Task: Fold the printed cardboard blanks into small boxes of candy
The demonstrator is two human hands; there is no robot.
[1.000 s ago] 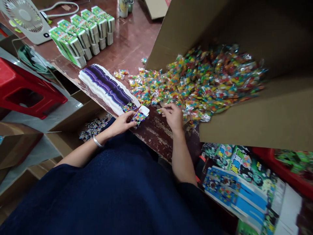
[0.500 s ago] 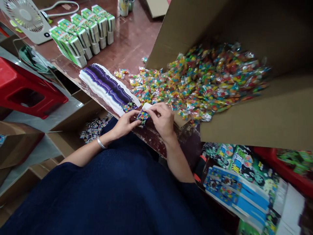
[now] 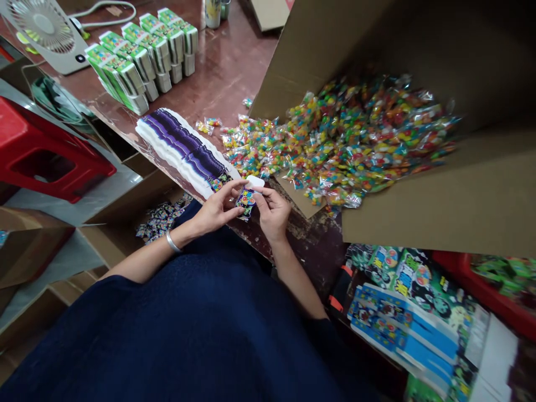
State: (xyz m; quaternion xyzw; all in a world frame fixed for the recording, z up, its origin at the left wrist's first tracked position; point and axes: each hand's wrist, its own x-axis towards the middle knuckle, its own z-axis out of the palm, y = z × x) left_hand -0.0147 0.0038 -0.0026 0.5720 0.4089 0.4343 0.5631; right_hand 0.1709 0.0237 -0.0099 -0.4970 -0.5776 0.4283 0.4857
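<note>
Both hands meet at the near edge of the table over a small purple printed box (image 3: 246, 197) with a white flap. My left hand (image 3: 215, 207) grips the box from the left. My right hand (image 3: 272, 209) pinches it from the right, fingers curled on its flap end. Just behind lies a row of flat purple-and-white box blanks (image 3: 180, 148). A heap of clear candy packets (image 3: 335, 139) spills out of a large tipped cardboard box (image 3: 460, 190) onto the table.
Stacks of green boxes (image 3: 138, 56) and a white fan (image 3: 42, 33) stand at the far left of the brown table (image 3: 226, 72). A red stool (image 3: 46, 162) is at left. Small packs (image 3: 161, 218) fill a carton below. Printed blue and green sheets (image 3: 414, 312) lie at lower right.
My right hand left the candy heap and came back to the small box. Both hands now hold the box, which has shifted slightly toward the table edge.
</note>
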